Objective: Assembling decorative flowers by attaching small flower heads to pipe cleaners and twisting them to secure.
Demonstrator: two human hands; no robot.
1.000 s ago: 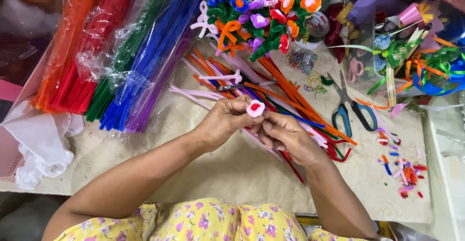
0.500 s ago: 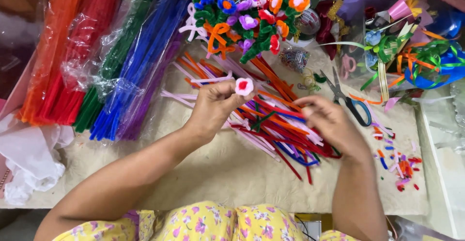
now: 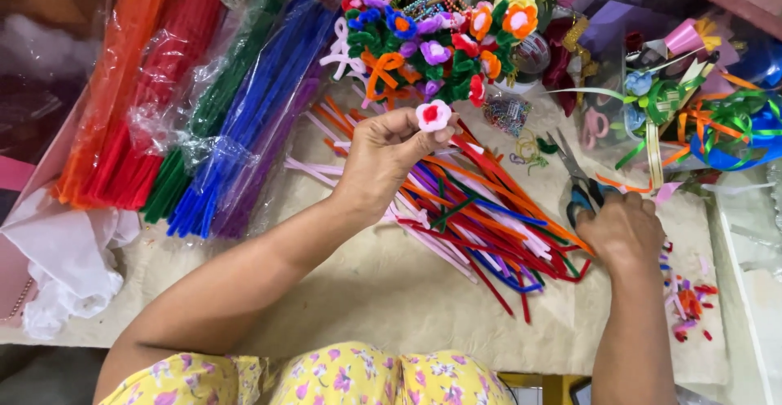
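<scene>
Two hands work over a craft desk (image 3: 391,291) covered with a pale textured mat, seen from the head camera looking straight down. The left hand (image 3: 383,157) is raised above a loose pile of pipe cleaners (image 3: 481,210) in orange, red, pink, blue and green, and pinches a small pink pipe-cleaner flower (image 3: 432,115) with a red centre between thumb and fingertips. The right hand (image 3: 621,230) lies well apart, at the right edge of that pile, curled over the handles of a pair of scissors (image 3: 575,179) whose blades point away from the person; whether it grips them firmly I cannot tell. Behind the flower stands a bunch of finished pipe-cleaner flowers (image 3: 440,43) in many colours. To the left lie bagged bundles of pipe cleaners, orange (image 3: 122,79), red (image 3: 175,55), green (image 3: 204,128) and blue (image 3: 252,120). Short coloured offcuts (image 3: 688,299) are scattered near the right wrist. Curled ribbons (image 3: 717,124) sit at far right.
</scene>
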